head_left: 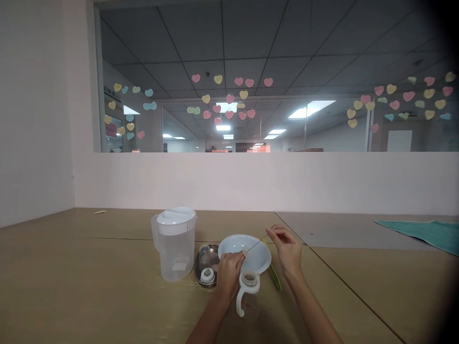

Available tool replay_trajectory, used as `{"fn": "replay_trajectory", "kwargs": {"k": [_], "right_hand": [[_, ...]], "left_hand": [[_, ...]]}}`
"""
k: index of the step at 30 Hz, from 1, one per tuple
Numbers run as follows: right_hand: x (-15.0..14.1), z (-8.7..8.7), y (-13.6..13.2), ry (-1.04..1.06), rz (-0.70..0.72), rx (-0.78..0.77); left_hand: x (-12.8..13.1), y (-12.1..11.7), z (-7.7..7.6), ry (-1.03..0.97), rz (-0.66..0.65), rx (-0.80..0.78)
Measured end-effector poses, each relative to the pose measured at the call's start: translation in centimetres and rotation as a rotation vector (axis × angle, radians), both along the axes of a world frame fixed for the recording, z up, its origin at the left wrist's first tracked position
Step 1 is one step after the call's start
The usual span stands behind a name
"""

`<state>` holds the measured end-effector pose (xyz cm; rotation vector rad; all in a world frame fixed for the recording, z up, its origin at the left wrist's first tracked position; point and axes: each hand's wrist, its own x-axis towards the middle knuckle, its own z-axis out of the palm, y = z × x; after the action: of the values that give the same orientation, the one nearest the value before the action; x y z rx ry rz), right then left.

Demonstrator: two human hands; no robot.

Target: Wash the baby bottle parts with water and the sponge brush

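Observation:
My left hand (229, 274) is closed, its fingertips pinching a small whitish piece (245, 252) too small to make out. My right hand (287, 248) pinches the upper end of a thin wire-like stick (256, 243), which slants down to the piece at my left fingertips. Both hands are over the near side of a pale blue-white bowl (260, 260). Just below them stands a clear baby bottle (250, 282) without a lid, with a white curved handle (241, 303).
A lidded plastic pitcher (176, 253) stands at left. Beside it, a metal tray (198, 277) holds a clear cap (204, 254) and a white ringed bottle top (207, 275). A long green object (275, 278) lies right of the bowl; a teal cloth (426, 231) is far right.

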<state>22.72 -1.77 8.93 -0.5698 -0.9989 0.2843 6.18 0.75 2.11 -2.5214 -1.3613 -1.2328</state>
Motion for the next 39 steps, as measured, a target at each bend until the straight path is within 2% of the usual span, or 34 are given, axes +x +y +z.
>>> {"fn": "replay_trajectory", "kwargs": {"k": [5,13,22,27,33,39], "right_hand": [[1.6,-0.6,1.4,0.256,-0.029,-0.068],[3.1,-2.2,3.0,0.331,0.011,-0.121],[5.3,-2.8,3.4,0.536,0.122,-0.117],[6.6,-3.2,3.5,0.615,-0.006,-0.107],[5.0,-3.8,3.8,0.423,-0.177,-0.255],[2.7,-5.0,4.6,0.132,-0.136,-0.366]], "left_hand": [[0.9,0.0,-0.2,0.042,-0.03,0.04],[0.9,-0.5,0.2,0.131,-0.023,0.059],[0.8,-0.5,-0.5,0.169,-0.013,0.105],[-0.4,-0.2,-0.6,0.119,0.038,0.075],[-1.2,0.3,-0.3,0.109,0.109,-0.012],[-1.5,1.1,-0.2,0.151,0.112,-0.07]]}}
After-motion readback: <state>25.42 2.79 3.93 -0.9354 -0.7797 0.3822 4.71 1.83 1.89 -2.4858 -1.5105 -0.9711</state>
